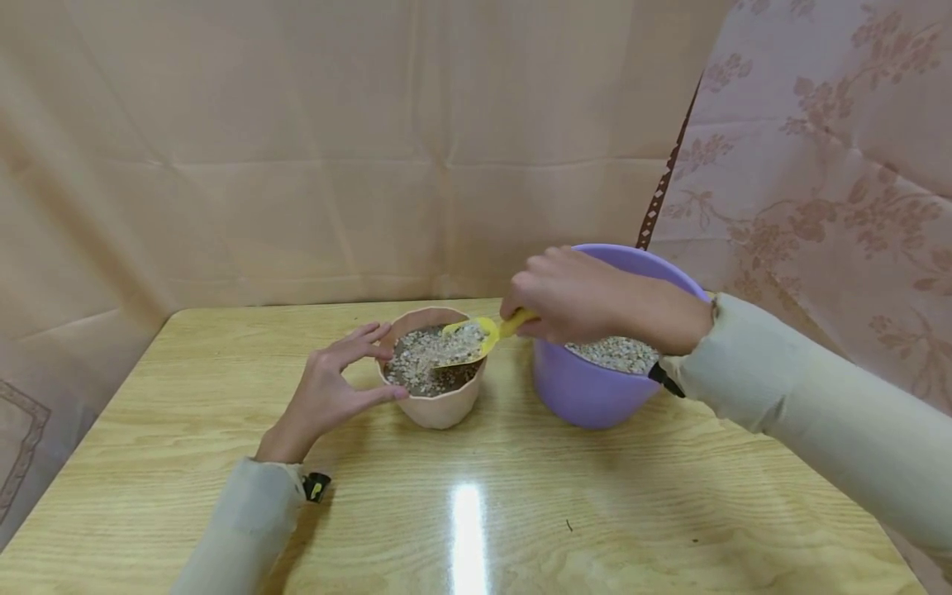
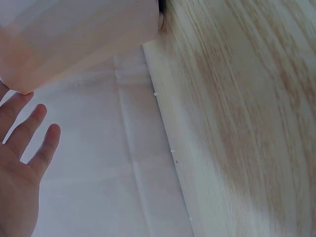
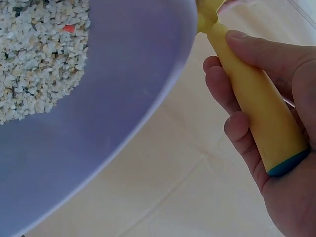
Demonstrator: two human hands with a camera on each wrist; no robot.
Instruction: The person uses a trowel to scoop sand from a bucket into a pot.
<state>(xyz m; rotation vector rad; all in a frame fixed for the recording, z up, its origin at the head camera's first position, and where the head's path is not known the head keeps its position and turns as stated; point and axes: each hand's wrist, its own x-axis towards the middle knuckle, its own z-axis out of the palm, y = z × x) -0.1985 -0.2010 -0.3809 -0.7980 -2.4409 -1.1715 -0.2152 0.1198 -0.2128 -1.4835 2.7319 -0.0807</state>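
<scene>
while right fingers (image 3: 220,89) grip scoop (image 3: 257,101), strap mark (image 1: 316,488) is illegible

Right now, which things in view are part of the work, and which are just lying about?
In the work:
left hand, at the pot
right hand, gripping the yellow scoop
purple bucket, pale gravel

Seemingly just about:
small dark scrap on the table
patterned cloth

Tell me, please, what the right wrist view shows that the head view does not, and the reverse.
Only the right wrist view shows a red fleck among the pale gravel and the teal end of the yellow scoop.

Only the head view shows the left hand at the rim of the pot, and the gravel load in the scoop.

Both show the right hand gripping the scoop, and the purple bucket.
</scene>
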